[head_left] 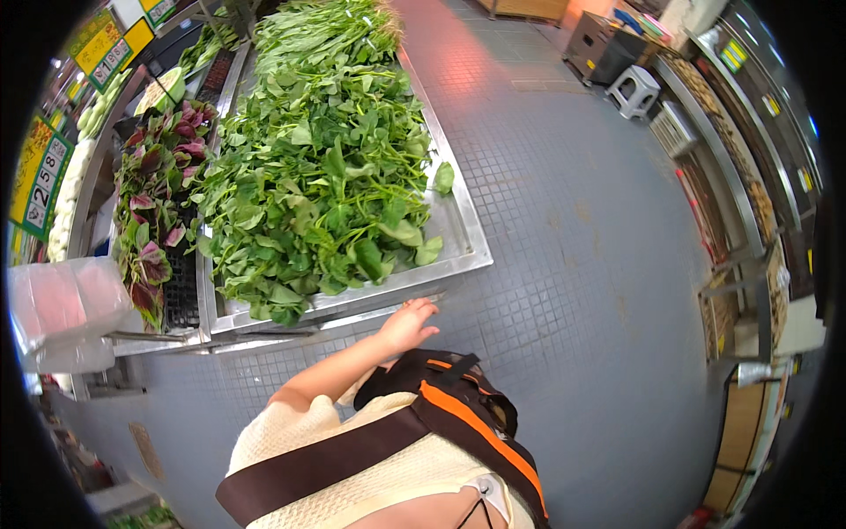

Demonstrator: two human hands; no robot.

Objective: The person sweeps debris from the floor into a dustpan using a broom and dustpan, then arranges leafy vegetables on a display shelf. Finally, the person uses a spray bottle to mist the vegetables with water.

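Observation:
My left hand (407,324) reaches forward from a cream knit sleeve, fingers spread and holding nothing. Its fingertips are at the front rim of a steel display tray (458,231), and I cannot tell if they touch it. The tray is heaped with loose green leafy vegetables (317,176). My right hand is out of view. A black bag with orange trim (458,406) hangs in front of me on a brown strap (326,460), just below the hand.
Red and green amaranth leaves (154,198) lie in the tray to the left. A roll of thin plastic bags (62,309) sits at the far left, and yellow price signs (35,176) stand behind. Grey tiled floor (573,264) spreads right toward metal shelving (731,203) and a white stool (633,90).

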